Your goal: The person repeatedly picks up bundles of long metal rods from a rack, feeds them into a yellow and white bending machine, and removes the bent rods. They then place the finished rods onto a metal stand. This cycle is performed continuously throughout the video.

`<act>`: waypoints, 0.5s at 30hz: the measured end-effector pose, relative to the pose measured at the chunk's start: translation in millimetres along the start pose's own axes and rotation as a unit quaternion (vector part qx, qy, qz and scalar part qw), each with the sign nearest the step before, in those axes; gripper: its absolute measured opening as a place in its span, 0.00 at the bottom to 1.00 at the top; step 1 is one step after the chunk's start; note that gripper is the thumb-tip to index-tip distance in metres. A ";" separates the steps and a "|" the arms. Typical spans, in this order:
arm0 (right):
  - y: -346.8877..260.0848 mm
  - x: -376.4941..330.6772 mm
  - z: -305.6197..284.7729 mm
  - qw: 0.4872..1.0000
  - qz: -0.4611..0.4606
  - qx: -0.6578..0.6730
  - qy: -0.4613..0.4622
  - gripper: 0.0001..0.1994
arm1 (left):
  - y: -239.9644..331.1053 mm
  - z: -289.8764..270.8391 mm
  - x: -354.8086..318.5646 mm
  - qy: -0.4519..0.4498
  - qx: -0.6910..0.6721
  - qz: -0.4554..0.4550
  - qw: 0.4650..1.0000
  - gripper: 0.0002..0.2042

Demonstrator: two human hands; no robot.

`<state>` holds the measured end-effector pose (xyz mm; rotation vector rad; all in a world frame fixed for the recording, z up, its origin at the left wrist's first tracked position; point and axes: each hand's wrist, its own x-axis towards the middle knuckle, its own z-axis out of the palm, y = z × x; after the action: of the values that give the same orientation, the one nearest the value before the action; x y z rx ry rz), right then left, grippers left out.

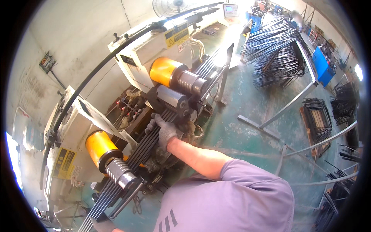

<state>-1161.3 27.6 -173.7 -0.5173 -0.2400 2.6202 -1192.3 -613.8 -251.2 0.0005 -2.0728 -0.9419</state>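
A row of long, thin metal bars (145, 146) runs diagonally through a machine, from the lower left to the upper right. My right hand (167, 130), in a grey glove, is wrapped over the bars at the middle, between the two machine heads. Its thumb lies on top, and the fingers show at the far side. Down at the lower left edge, my gloved left hand (101, 223) grips the same bars near their end; its fingers are partly hidden. Ribbed metal rollers (120, 173) below a yellow-orange cylinder (101, 149) sit above the bars close to that hand.
A second yellow-orange cylinder (166, 71) with a ribbed roller stands farther up the machine. A black hose (96, 69) arches over both white housings. Right of me are a grey metal frame (290, 104), a large pile of dark rods (276, 50) and a blue cabinet (322, 66).
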 end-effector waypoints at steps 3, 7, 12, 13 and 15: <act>-17.4 3.1 -7.6 0.999 -0.042 -0.012 0.011 0.12 | 79.8 17.2 56.4 -0.028 0.018 0.029 0.999 0.23; -10.4 -4.1 0.9 0.999 -0.013 -0.027 0.018 0.15 | 49.5 -46.3 129.5 -0.058 0.263 0.097 0.958 0.26; -15.1 0.0 -7.2 0.998 -0.018 -0.052 0.010 0.19 | 240.2 -17.2 152.8 0.023 0.176 0.129 0.976 0.24; -13.2 -0.6 -6.7 0.998 -0.017 -0.055 0.009 0.19 | 266.6 -15.9 155.3 0.026 0.163 0.139 0.976 0.24; -13.8 -1.9 -5.6 0.998 -0.019 -0.059 0.008 0.19 | 317.0 -8.6 160.7 0.028 0.133 0.165 0.977 0.23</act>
<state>-1152.0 39.3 -174.8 -0.5682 -0.3974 2.5738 -1190.9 -442.3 60.1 -0.1691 -2.0512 -0.4561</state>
